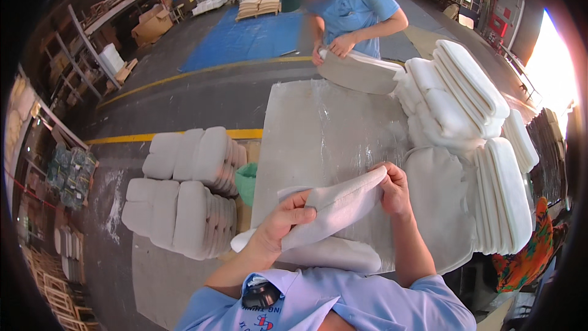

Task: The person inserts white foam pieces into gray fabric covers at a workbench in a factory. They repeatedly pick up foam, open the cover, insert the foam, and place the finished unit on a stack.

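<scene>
A pale grey fabric cushion cover (343, 203), with a seam along its upper edge, is stretched between my hands above the table. My left hand (285, 216) grips its left end, thumb on top. At the raised right tip, my right hand (395, 189) pinches the edge between thumb and fingers. Beneath it, close to my body, lies a long padded white piece (334, 254), partly hidden by the cover and my left arm. To the right of my right hand a wide grey padded piece (440, 208) lies flat.
White cushions stand stacked at the right (502, 196) and far right (456, 92). Across the grey-topped table (318, 125) a co-worker (361, 9) handles another grey padded piece (361, 75). Grey cushion piles (177, 214) and a green bag (246, 182) sit at the left.
</scene>
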`<state>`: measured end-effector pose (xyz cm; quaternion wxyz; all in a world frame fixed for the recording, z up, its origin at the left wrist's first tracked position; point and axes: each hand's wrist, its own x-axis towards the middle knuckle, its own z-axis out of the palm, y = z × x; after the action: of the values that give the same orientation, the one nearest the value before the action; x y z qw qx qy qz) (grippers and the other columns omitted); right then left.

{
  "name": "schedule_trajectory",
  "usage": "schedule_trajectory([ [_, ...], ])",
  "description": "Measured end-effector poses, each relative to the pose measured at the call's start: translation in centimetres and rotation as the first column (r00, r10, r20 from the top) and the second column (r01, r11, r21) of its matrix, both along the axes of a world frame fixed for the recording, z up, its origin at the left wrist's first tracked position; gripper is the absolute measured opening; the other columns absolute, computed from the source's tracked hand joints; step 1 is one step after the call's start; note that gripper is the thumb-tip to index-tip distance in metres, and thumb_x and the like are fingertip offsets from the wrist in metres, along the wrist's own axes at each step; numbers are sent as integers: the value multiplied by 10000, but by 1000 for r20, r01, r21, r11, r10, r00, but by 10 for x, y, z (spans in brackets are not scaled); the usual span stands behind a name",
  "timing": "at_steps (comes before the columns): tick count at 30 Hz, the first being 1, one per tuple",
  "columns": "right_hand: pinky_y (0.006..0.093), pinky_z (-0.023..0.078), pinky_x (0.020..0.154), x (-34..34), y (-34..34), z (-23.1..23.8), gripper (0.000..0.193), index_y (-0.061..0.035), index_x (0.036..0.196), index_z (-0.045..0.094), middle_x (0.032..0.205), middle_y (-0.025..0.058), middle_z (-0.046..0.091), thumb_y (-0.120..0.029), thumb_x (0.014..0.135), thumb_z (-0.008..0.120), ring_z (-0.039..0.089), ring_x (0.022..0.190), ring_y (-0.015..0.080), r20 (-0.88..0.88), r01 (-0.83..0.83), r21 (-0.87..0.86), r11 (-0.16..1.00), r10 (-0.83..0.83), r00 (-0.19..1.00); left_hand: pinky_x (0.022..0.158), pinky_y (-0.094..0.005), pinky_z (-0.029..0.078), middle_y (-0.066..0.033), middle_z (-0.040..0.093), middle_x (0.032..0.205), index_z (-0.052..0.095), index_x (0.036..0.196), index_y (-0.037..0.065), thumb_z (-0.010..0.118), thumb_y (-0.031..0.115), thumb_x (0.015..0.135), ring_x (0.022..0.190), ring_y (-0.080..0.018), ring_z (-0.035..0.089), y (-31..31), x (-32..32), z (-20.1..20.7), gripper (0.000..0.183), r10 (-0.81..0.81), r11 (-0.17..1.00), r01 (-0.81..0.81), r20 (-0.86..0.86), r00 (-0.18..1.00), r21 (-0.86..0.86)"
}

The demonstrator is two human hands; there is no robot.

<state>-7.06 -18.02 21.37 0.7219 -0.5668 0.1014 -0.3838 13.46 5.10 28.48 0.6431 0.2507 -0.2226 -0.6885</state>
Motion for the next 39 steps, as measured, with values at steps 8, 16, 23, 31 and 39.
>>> schedule_trajectory([
  [8,300,516,829,9,2,3,198,-11,1010,687,997,44,712,-192,1081,646,641,894,132,-19,86,-191,978,-91,996,1064,-377,525,-102,726,1306,646,1400,35,675,-21,838,1190,-228,697,4,-13,-1,565,215,971,-216,15,976,99],
  [16,322,558,773,13,0,-2,172,-25,967,629,967,87,691,-80,1103,539,671,854,185,17,112,-53,992,-111,994,1058,-362,522,-108,716,1274,618,1418,9,680,67,922,1202,-218,674,13,-35,-13,503,32,991,3,-267,963,131],
  [23,284,516,881,15,-6,-9,179,-26,1044,661,1059,51,717,-177,1108,591,640,952,119,-11,98,-84,992,-99,995,1116,-431,493,-166,673,1368,566,1437,-41,705,151,908,1278,-276,645,13,-49,-47,580,-183,978,199,-213,960,56],
  [31,297,532,850,-7,4,-35,151,-43,1111,667,1018,13,707,-162,1030,709,647,907,115,-134,63,91,994,-51,990,1061,-393,511,-149,685,1331,584,1436,-27,668,119,927,1214,-249,661,7,-53,-34,537,-15,997,34,-257,966,71],
  [39,315,559,850,-5,-6,-44,122,-19,1069,690,1006,84,728,30,965,647,697,919,192,-50,42,162,986,-34,998,1082,-390,490,-150,694,1331,606,1410,-50,674,126,930,1251,-250,650,12,-50,-47,516,-191,976,145,-321,928,-160],
])
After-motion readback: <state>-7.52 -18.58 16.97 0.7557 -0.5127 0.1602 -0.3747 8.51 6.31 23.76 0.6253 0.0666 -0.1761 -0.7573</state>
